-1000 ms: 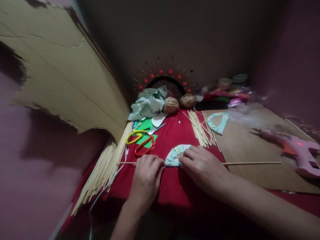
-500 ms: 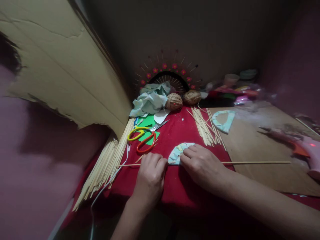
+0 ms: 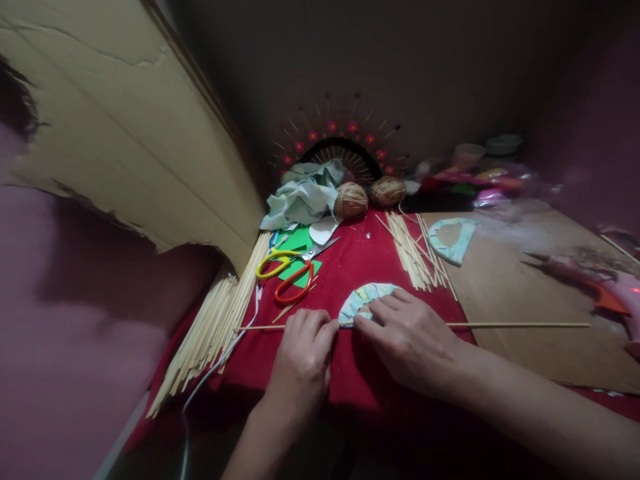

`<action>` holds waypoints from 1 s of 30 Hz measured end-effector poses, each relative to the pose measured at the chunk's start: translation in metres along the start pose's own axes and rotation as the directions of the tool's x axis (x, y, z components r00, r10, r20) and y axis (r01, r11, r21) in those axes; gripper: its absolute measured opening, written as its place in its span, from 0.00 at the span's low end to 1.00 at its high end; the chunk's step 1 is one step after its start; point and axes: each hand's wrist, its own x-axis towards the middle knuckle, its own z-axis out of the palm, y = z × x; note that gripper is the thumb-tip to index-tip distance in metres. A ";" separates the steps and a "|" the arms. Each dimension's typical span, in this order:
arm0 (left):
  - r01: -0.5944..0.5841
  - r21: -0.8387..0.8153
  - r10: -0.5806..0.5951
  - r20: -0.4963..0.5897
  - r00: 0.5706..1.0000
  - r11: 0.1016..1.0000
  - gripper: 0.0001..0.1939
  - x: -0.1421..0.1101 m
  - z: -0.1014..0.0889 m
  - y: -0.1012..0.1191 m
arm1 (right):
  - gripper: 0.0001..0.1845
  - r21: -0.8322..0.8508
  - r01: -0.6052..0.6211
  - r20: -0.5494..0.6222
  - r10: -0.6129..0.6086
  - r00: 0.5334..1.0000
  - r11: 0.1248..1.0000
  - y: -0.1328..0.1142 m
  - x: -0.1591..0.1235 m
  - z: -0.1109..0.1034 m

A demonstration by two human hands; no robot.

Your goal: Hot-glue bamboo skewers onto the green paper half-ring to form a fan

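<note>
A long thin bamboo stick (image 3: 520, 325) lies crosswise under both hands, along the straight edge of a fabric-wrapped half ring (image 3: 361, 300) in pale blue and yellow. My left hand (image 3: 307, 347) is closed on the stick, just left of the half ring. Fingers bent, my right hand (image 3: 407, 333) presses the half ring and the stick together and covers the ring's right part. A second fabric-wrapped half ring (image 3: 453, 241) rests on the cardboard at the right.
Scissors (image 3: 295, 270) lie on green paper (image 3: 300, 239). Bundles of sticks (image 3: 200, 340) (image 3: 407, 257) flank the red cloth (image 3: 345, 257). Behind are twine balls (image 3: 351, 200) and crumpled fabric (image 3: 300, 203). A pink glue gun (image 3: 585, 277) sits on cardboard (image 3: 520, 353); a cardboard sheet (image 3: 125, 147) leans left.
My right hand's fingers have shifted slightly on the half ring, with the thumb now nearer the stick. Otherwise the view has only shifted a little.
</note>
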 end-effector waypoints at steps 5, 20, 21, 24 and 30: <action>0.003 0.018 -0.003 -0.026 1.000 1.000 0.13 0.000 -0.001 0.002 | 0.12 -0.040 0.045 0.014 -0.044 0.999 0.998 -0.002 0.000 0.000; 0.010 0.006 -0.010 -0.011 1.000 1.000 0.13 0.000 0.000 0.002 | 0.11 -0.020 0.019 0.069 -0.018 0.997 1.000 -0.002 0.002 -0.001; 0.008 0.010 -0.008 -0.010 1.000 1.000 0.14 0.000 0.000 0.002 | 0.11 -0.019 0.019 0.067 -0.018 0.998 1.000 -0.002 0.002 -0.001; 0.002 0.006 -0.002 -0.012 1.000 1.000 0.14 -0.001 0.001 0.002 | 0.12 -0.018 0.018 0.074 -0.017 0.997 1.000 -0.003 0.001 -0.001; 0.068 -0.090 -0.076 -0.098 0.992 0.994 0.18 -0.003 0.001 0.001 | 0.09 0.026 -0.063 0.057 0.061 0.997 0.998 -0.004 -0.005 -0.005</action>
